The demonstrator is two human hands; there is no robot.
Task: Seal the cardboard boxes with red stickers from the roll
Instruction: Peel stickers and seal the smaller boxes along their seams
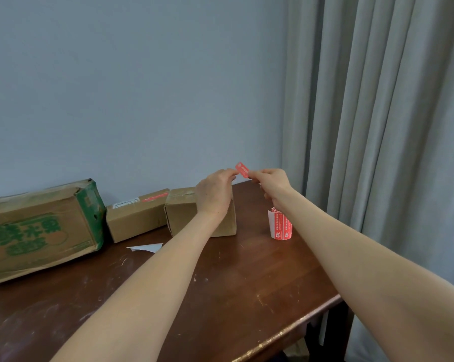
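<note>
The person holds both hands up over the far right part of the dark brown wooden tabletop (220, 296). Between them is a small red rectangular sticker (242, 169), tilted and free in the air. The left hand (215, 190) pinches its left end with the fingers (232, 173) closed tight on it, and the right hand (271, 182) pinches the right end in the same way.

Under the left hand stands a small plain brown cardboard box (184, 215) - the hand hides part of its top. Just right of this box, the roll of red-and-white stickers (280, 226) stands upright on the tabletop, partly behind the right wrist.

Left of the small box lies a longer flat brown cardboard box (135, 218), which carries a white label and a red seal (155, 197) on top. Further left lies a big worn cardboard box with green print (37, 231). A white scrap of paper (146, 248) lies in front of the longer box.
</note>
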